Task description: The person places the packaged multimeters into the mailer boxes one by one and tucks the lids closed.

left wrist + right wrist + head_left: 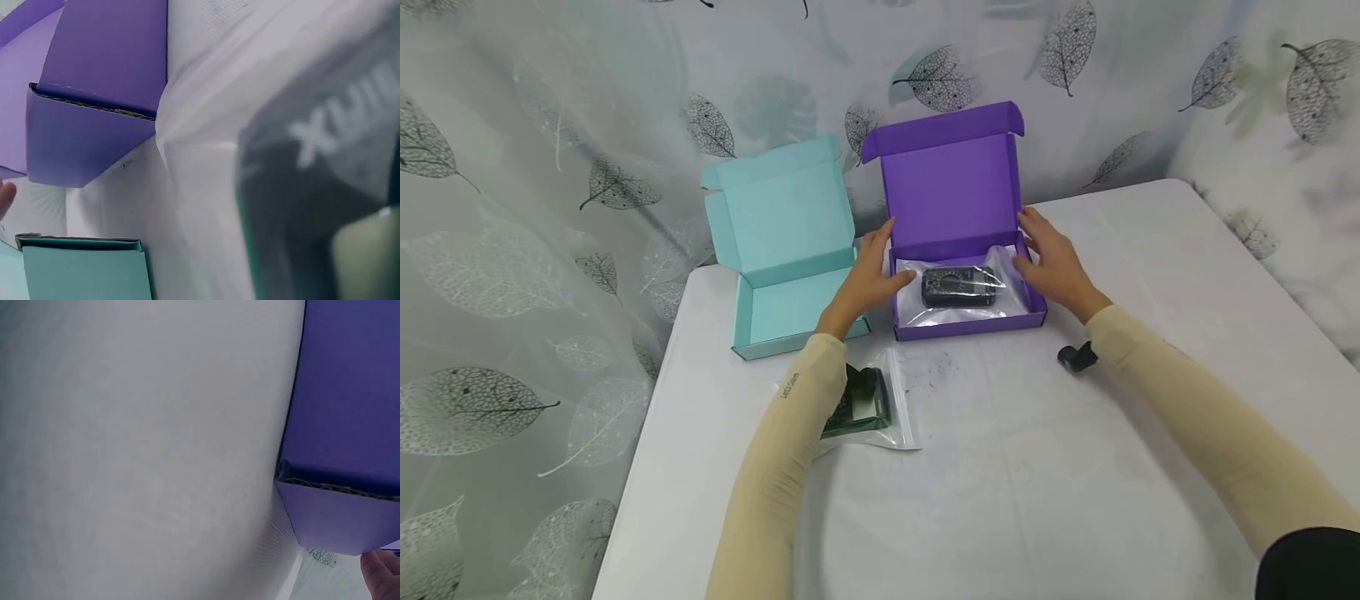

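Observation:
An open purple box (970, 330) holds a black multimeter (958, 287) in a clear plastic bag (1011, 304). My left hand (871, 279) is at its left side, fingers extended by the lid's edge and thumb reaching over the bag. On the opposite side, my right hand (1054, 260) has its fingers spread at the lid edge and its thumb over the side wall. In the right wrist view, fingertips (378, 572) show at a corner of the purple box. A second bagged multimeter (868, 400), green-edged, lies partly behind my left sleeve.
An open light-teal box (797, 304) stands left of the purple one, its lid (786, 212) raised. Both rest on a white-covered table (1000, 483). A leaf-patterned curtain (790, 67) hangs behind. Beside my right wrist is a small black object (1077, 358).

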Motion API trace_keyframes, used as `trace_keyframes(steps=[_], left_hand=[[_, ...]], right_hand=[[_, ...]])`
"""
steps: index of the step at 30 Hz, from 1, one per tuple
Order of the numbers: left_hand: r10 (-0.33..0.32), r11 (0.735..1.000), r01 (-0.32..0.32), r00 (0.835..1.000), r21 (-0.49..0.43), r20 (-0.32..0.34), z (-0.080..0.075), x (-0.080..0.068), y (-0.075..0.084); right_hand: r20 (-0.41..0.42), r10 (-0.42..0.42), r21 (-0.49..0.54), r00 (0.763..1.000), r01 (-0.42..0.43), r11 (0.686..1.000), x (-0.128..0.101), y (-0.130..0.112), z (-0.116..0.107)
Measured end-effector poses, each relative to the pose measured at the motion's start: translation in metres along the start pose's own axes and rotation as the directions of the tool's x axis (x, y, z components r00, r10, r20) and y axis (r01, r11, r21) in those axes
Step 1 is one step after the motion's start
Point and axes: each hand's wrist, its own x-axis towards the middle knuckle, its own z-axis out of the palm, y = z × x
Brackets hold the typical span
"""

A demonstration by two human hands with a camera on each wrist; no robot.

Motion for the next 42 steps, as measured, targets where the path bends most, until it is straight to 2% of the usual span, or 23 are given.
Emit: trace_keyframes(steps=[2,7,11,15,21,25,26,32,37,42], left_hand=[[0.001,1.000,-0.001,1.000,-0.011,-0.004,0.001,0.000,-0.001],[0.026,0.992,-0.029,0.999,-0.119,-0.030,0.003,0.001,-0.004],[0.029,0.984,-0.039,0.998,-0.172,-0.063,0.003,0.001,-0.004],[0.028,0.980,-0.043,0.997,-0.194,-0.078,0.001,0.001,-0.002],[0.049,0.980,-0.059,0.997,-0.188,-0.056,0.000,0.002,0.002],[0.048,0.983,-0.058,0.997,-0.173,-0.064,-0.001,0.003,0.002],[0.052,0.985,-0.062,0.996,-0.160,-0.069,0.000,0.004,-0.002],[0.035,0.983,-0.049,0.996,-0.175,-0.080,-0.002,0.003,-0.001],[0.029,0.988,-0.041,0.996,-0.148,-0.079,-0.004,0.002,-0.002],[0.027,0.992,-0.036,0.997,-0.124,-0.070,-0.005,-0.001,-0.001]], right_hand=[[-0.005,-0.001,0.004,1.000,0.001,1.000,-0.001,0.001,0.001],[-0.026,-0.002,0.010,1.000,0.002,1.000,-0.001,0.002,-0.001],[-0.027,0.004,0.008,1.000,-0.003,1.000,0.000,0.000,-0.003],[-0.020,0.022,-0.008,1.000,-0.022,1.000,0.001,-0.002,-0.004],[-0.020,0.031,-0.008,0.999,-0.031,0.999,0.001,-0.005,-0.003],[-0.040,0.023,0.004,0.999,-0.023,1.000,0.002,-0.006,-0.005],[-0.043,0.028,0.014,0.999,-0.027,1.000,0.002,-0.006,-0.005],[-0.074,0.082,0.105,0.994,-0.074,0.992,0.001,-0.008,-0.005],[-0.083,0.118,0.075,0.990,-0.112,0.991,0.001,-0.013,-0.007],[-0.078,0.112,0.074,0.991,-0.106,0.992,0.001,-0.012,-0.009]])
